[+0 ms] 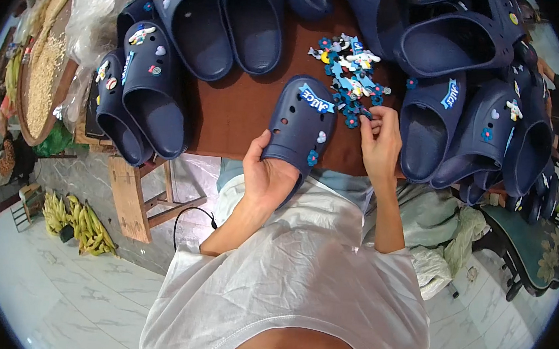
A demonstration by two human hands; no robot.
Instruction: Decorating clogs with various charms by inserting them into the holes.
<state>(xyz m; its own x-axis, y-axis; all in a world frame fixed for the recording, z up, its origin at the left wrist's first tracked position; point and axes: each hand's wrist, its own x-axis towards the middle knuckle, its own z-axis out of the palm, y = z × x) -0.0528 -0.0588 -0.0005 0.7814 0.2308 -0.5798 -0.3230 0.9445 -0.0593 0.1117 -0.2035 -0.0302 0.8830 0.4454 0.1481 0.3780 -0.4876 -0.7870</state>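
Note:
A navy blue foam clog (302, 121) lies at the near edge of the brown table (239, 109), its heel end gripped by my left hand (265, 175). The clog carries a light blue banner charm, a small heart and a blue flower charm. My right hand (379, 140) is just right of the clog, its fingertips pinching a small blue charm at the near edge of a pile of small blue and white charms (349, 75).
Several more navy clogs are stacked at the left (143, 88), back (229, 19) and right (468, 117) of the table. A round tray of grain (45, 71) sits far left. Bananas (82, 221) lie on the tiled floor beside a wooden bench leg (130, 195).

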